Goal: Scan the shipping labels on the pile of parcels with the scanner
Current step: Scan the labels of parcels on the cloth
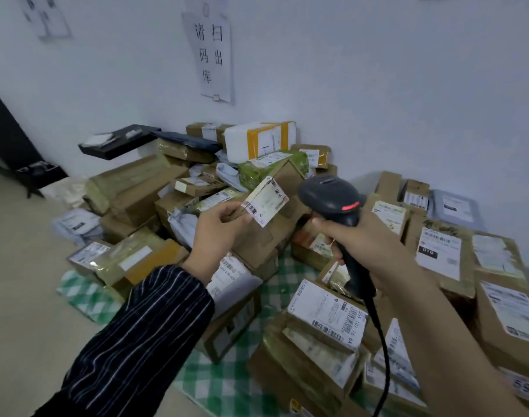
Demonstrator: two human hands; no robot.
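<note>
Centre frame, the left hand pinches a small parcel up, label tilted toward the scanner, which the right hand grips just beside it, above the pile of parcels, likely lining up a read.

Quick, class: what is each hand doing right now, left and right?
Left hand: closed, holding up a small parcel, label facing the scanner.
Right hand: closed around the scanner handle.
</note>
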